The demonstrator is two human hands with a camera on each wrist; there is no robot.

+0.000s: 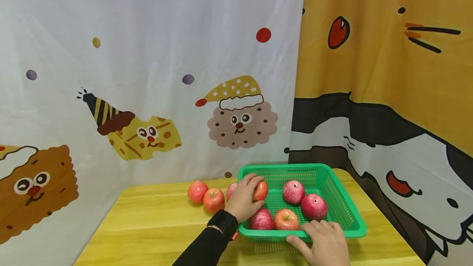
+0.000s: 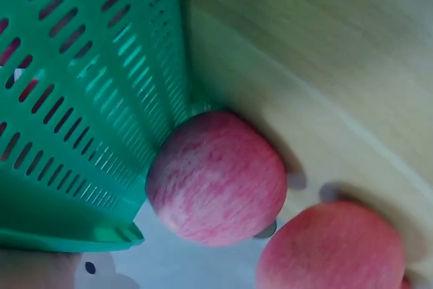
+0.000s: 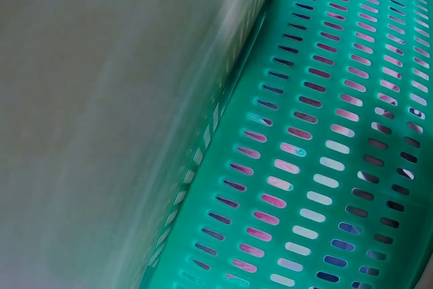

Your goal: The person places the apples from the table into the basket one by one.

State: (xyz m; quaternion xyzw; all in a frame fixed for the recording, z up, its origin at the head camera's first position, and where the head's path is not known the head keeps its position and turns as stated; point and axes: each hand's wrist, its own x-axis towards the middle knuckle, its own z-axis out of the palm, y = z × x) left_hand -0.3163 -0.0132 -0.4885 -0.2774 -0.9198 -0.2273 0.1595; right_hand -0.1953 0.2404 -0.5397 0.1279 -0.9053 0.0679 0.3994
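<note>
My left hand (image 1: pixel 242 200) reaches over the left rim of a green plastic basket (image 1: pixel 352 212) and holds a red apple (image 1: pixel 260 191) just inside it. The fingers cover part of that apple. Below this hand, a striped red apple (image 1: pixel 261 219) and a yellow-red apple (image 1: pixel 286 219) lie along the basket's front. Two darker red apples (image 1: pixel 293 192) sit farther right inside. My right hand (image 1: pixel 327 243) grips the front rim, its thumb outside and its fingers over the edge. The right wrist view shows the slotted basket wall (image 3: pixel 304 133) up close.
On the wooden table (image 1: pixel 159 216), left of the basket, lie two red apples (image 1: pixel 214 200) and a pinkish apple (image 2: pixel 216 177) against the basket wall, partly hidden by my left hand in the head view. Printed curtains (image 1: pixel 148 52) hang behind and to the right.
</note>
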